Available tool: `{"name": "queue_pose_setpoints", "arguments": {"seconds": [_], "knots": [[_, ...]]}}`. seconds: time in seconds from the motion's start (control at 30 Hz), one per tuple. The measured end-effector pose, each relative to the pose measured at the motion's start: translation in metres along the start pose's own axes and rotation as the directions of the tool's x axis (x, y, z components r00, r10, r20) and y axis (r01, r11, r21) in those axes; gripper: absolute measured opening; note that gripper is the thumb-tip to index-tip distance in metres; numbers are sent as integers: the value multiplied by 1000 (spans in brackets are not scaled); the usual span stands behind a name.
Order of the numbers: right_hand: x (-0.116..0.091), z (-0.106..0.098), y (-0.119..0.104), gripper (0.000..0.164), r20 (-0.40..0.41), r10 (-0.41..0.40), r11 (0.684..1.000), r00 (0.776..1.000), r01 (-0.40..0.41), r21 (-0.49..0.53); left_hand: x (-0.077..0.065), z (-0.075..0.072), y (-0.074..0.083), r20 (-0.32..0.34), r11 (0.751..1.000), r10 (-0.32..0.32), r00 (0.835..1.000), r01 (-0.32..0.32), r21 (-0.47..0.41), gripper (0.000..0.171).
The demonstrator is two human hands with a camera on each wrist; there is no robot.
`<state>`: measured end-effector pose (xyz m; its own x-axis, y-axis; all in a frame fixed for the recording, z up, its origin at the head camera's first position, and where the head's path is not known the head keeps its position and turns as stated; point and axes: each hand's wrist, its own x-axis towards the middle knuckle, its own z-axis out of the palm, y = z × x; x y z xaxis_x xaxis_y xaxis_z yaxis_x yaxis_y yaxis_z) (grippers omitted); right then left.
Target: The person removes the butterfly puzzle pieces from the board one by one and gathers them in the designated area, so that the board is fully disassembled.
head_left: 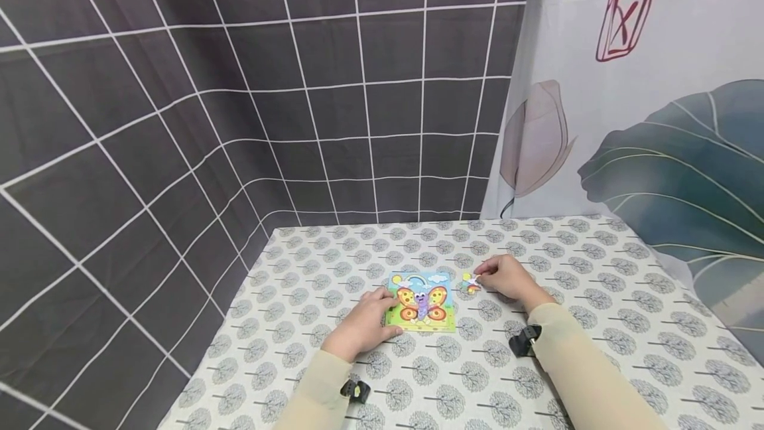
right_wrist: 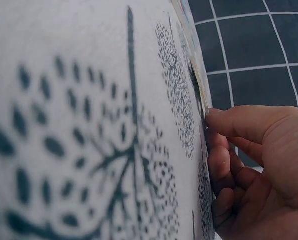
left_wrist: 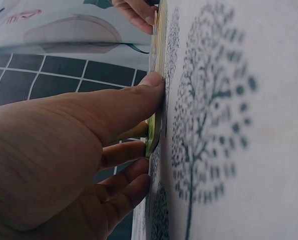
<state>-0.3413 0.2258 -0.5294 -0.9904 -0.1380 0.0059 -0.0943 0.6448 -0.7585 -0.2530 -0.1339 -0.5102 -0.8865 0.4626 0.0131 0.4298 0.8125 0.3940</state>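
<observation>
A flat butterfly puzzle board (head_left: pixel 422 319) lies on the table, with an orange and yellow butterfly, a rainbow and a sun on it. My left hand (head_left: pixel 367 324) holds it at the lower left corner. In the left wrist view, the thumb and fingers of the left hand (left_wrist: pixel 88 145) lie on either side of the board's green edge (left_wrist: pixel 151 137). Just right of the board is a small cluster of colourful puzzle pieces (head_left: pixel 469 282). My right hand (head_left: pixel 506 277) pinches at its right side. Thumb and forefinger of the right hand (right_wrist: pixel 264 155) meet at the tabletop; what they pinch is mostly hidden.
A tablecloth with grey tree prints (head_left: pixel 430 377) covers the table. Behind and to the left hangs a dark curtain with a white grid (head_left: pixel 388 111). A pale curtain with leaf prints (head_left: pixel 656 171) hangs at the right. Each wrist wears a black camera strap (head_left: pixel 525 340).
</observation>
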Motion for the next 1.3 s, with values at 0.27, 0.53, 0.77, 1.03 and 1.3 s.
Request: {"name": "queue_pose_setpoints", "arguments": {"seconds": [0.27,0.53,0.77,1.03,1.3], "knots": [[2,1,0,16,-3,40,999,999,-40,10,0,0,0,-1,1000,-2,1000,2,-9,68],[-1,1,-6,14,1,54,998,999,-54,33,1,2,-1,-7,999,-18,1000,18,-42,69],[-1,2,-17,14,7,45,999,999,-45,24,2,0,0,-21,998,-15,1000,14,-58,70],[5,18,-41,18,46,-9,1000,999,9,4,4,0,10,-2,998,52,999,-52,-43,65],[14,46,-67,17,121,-85,989,989,99,-111,9,7,18,35,994,110,993,-109,-19,64]]}}
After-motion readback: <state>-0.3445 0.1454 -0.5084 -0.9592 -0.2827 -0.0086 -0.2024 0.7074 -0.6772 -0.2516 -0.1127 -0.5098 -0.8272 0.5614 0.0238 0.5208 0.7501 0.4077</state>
